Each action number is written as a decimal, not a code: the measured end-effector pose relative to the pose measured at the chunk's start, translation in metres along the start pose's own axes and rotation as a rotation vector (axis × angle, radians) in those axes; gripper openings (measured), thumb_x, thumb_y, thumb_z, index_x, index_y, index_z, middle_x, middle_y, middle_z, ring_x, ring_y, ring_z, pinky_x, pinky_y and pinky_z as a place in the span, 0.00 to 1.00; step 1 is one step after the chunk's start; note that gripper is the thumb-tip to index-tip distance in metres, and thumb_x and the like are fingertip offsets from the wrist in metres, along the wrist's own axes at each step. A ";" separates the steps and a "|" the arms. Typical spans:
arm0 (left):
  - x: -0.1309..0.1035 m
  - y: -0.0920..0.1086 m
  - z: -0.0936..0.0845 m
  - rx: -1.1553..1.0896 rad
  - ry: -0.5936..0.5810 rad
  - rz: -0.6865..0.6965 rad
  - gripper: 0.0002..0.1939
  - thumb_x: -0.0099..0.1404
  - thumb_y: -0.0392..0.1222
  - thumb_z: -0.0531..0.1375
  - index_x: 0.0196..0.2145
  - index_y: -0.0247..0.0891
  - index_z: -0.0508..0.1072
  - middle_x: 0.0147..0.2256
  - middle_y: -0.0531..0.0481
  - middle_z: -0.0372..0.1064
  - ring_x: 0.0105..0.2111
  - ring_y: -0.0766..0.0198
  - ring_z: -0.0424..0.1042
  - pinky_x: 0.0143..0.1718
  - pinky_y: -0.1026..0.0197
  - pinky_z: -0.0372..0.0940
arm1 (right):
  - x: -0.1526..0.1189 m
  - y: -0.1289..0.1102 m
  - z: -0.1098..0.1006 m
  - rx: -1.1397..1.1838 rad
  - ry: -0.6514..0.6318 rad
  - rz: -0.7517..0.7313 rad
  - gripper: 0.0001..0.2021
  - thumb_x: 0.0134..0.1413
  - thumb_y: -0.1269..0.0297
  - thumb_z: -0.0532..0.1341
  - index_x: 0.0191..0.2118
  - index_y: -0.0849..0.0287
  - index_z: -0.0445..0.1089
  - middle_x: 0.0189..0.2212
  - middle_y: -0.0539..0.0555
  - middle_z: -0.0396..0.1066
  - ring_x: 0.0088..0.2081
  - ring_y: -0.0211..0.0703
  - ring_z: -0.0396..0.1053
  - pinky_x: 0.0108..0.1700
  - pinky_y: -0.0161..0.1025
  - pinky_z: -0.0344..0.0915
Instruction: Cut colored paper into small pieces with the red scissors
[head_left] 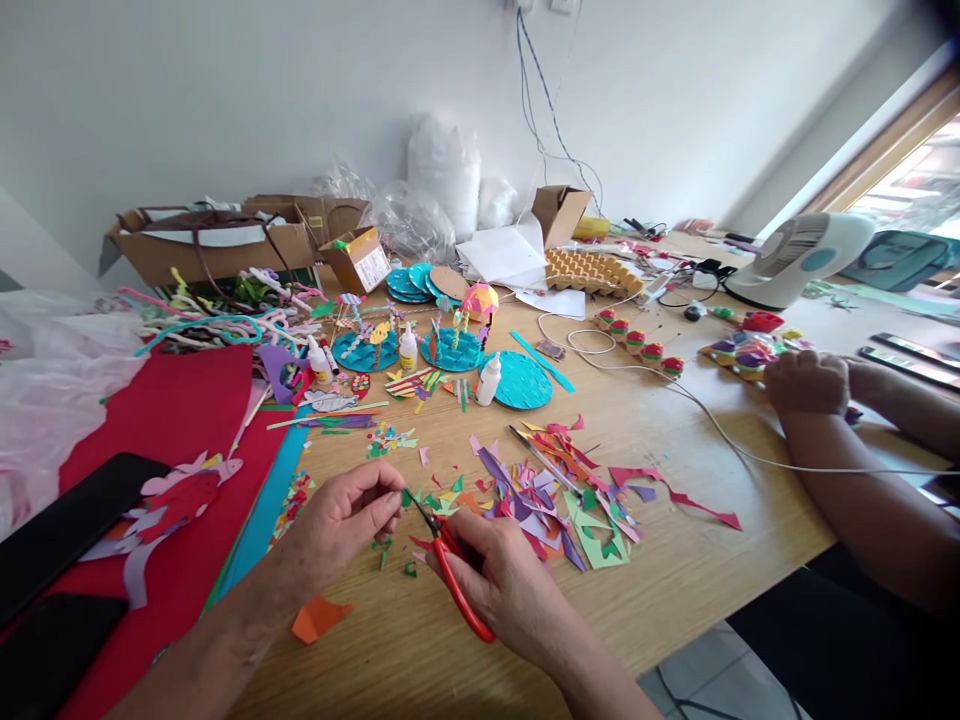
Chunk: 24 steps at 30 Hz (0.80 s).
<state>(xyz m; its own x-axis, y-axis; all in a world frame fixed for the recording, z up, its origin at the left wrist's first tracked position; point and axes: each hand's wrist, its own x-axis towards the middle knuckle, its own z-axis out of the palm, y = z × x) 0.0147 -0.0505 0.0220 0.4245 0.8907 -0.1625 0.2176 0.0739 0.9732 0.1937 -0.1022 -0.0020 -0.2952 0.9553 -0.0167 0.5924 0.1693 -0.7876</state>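
Red-handled scissors (459, 575) are gripped in my right hand (502, 575), their dark blades pointing up and left. At the blade tips my left hand (352, 515) pinches a tiny piece of green paper (407, 497), mostly hidden by the fingers. Small green snippets (410, 569) lie on the wooden table just below the two hands. To the right of the scissors spreads a heap of purple, orange, red and green paper scraps (536, 490). An orange paper scrap (321, 620) rests near my left forearm.
Glue bottles (489, 381) stand beside blue-painted discs (517, 380). Red paper sheets (165, 430) and a black phone (75, 525) lie at left. A white cable (720, 430) crosses the table. Another person's hands (810, 385) work at right, near a white fan (799, 260).
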 end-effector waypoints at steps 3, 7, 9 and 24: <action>-0.001 -0.003 0.001 -0.036 0.021 0.005 0.06 0.57 0.42 0.54 0.27 0.38 0.65 0.19 0.58 0.61 0.21 0.69 0.61 0.24 0.67 0.58 | 0.000 0.000 0.002 -0.001 0.009 0.002 0.13 0.53 0.66 0.54 0.21 0.58 0.51 0.16 0.42 0.48 0.19 0.31 0.44 0.21 0.30 0.41; -0.003 -0.010 0.005 -0.086 0.031 0.014 0.07 0.60 0.43 0.54 0.30 0.38 0.66 0.21 0.57 0.62 0.23 0.69 0.61 0.26 0.68 0.59 | 0.000 0.001 0.004 -0.003 0.020 0.017 0.13 0.52 0.67 0.54 0.21 0.58 0.51 0.16 0.43 0.48 0.19 0.31 0.44 0.21 0.30 0.41; -0.003 -0.013 0.006 -0.087 0.020 0.012 0.07 0.59 0.43 0.54 0.28 0.37 0.67 0.21 0.57 0.61 0.23 0.69 0.61 0.25 0.68 0.58 | 0.000 0.001 0.005 0.000 0.019 0.019 0.12 0.52 0.67 0.54 0.21 0.58 0.51 0.16 0.43 0.49 0.20 0.31 0.45 0.21 0.30 0.42; -0.002 -0.010 0.003 0.031 -0.052 -0.021 0.08 0.56 0.43 0.54 0.25 0.37 0.67 0.19 0.58 0.57 0.21 0.68 0.57 0.24 0.66 0.55 | 0.000 -0.005 0.000 -0.017 -0.018 -0.002 0.12 0.54 0.64 0.54 0.23 0.58 0.52 0.16 0.43 0.50 0.19 0.31 0.46 0.21 0.30 0.42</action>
<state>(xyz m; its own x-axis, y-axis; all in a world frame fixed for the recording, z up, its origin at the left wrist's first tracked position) 0.0145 -0.0546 0.0122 0.4645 0.8645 -0.1920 0.2540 0.0777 0.9641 0.1909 -0.1034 0.0019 -0.3092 0.9506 -0.0264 0.6048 0.1751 -0.7769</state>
